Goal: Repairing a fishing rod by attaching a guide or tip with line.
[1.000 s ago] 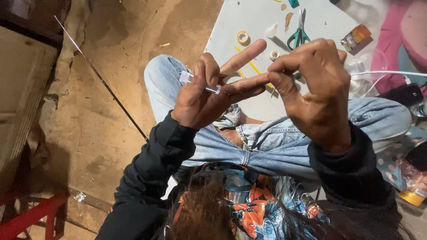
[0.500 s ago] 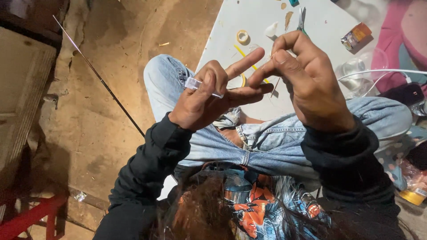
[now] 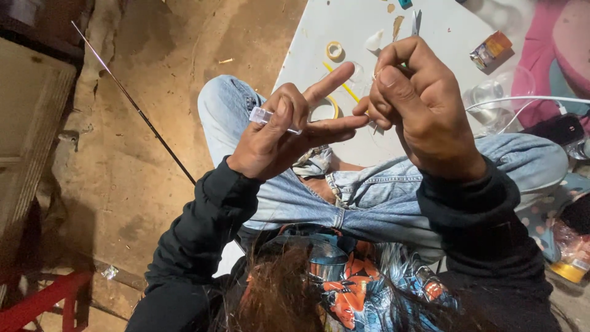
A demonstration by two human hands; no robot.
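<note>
Pinching a small clear plastic piece between thumb and curled fingers, the left hand points two fingers rightward at the right hand, fingertips closed on something unseen, above the table

White tabletop at upper centre, scattered with small things. Small tape roll near its left edge; larger tape ring below that roll, yellow stick between the two. Scissors right of the small roll, near the far edge. Small orange-and-silver packet farther right. Clear plastic cup below the packet, white cable beside it.
</note>
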